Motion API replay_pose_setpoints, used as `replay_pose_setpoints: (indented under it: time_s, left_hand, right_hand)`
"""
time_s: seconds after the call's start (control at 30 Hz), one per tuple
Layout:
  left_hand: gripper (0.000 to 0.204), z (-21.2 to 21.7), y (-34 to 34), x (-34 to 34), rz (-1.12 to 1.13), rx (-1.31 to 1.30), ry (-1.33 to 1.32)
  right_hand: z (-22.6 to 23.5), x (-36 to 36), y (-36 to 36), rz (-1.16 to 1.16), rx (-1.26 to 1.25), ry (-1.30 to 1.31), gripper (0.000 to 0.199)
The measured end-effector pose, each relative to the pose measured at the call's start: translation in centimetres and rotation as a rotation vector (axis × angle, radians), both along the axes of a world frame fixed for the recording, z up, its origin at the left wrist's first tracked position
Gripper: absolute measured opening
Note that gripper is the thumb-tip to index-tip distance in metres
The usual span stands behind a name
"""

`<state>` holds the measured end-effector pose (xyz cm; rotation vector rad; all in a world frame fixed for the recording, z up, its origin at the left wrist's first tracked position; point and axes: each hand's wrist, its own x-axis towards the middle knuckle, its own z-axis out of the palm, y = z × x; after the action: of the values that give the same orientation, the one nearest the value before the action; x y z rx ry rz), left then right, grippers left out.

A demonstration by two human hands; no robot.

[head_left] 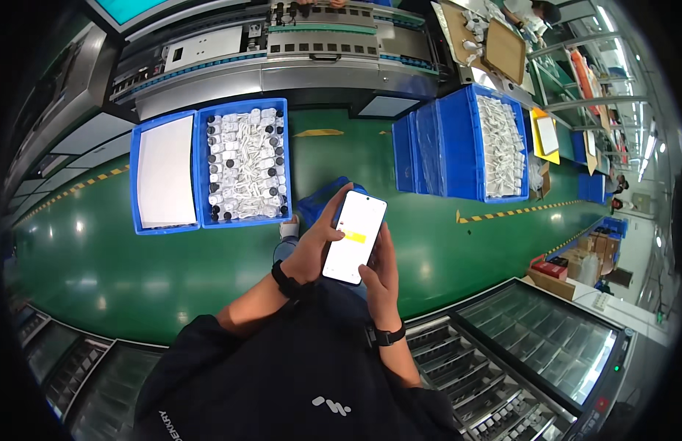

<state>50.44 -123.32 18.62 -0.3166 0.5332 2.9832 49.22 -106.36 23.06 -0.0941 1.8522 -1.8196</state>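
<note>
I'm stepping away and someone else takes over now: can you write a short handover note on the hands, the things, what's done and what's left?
Left hand grips the smartphone from its left edge; right hand supports the lower right, thumb on the lit white screen. Phone is held above the green floor. Blue crate of white parts sits ahead to the left, untouched; another blue crate ahead to the right. Done: phone in hand, screen on. Left: cannot tell from this view.
</note>
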Motion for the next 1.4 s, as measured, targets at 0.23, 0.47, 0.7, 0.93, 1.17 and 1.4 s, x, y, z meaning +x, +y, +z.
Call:
replay_pose_setpoints:
  time_s: [0.23, 0.47, 0.7, 0.93, 1.17, 1.4]
  left_hand:
    - [0.092, 0.3, 4.3, -4.2, 0.086, -0.081, -0.031]
    - [0.099, 2.9, 11.8, -10.5, 0.140, -0.170, -0.092]
    - [0.106, 4.5, 18.8, -16.2, 0.202, -0.369, -0.166]
    - [0.107, 4.9, 18.6, -17.6, 0.296, -0.336, -0.167]
    - [0.109, 2.8, 13.4, -18.2, 0.258, -0.129, -0.109]
    - [0.111, 2.3, 8.5, -19.0, 0.205, -0.143, -0.080]
  right_hand:
    - [0.4, -5.9, 4.0, 0.112, -0.098, -0.014, 0.089]
    - [1.1, -13.9, 11.1, 0.192, -0.176, -0.063, 0.086]
    - [1.6, -21.5, 17.5, 0.279, -0.246, -0.077, 0.085]
    - [2.0, -23.9, 17.0, 0.346, -0.248, -0.120, 0.085]
    - [1.4, -24.7, 12.2, 0.370, -0.164, -0.010, 0.084]
    - [1.9, -24.9, 7.3, 0.314, -0.086, -0.026, 0.082]
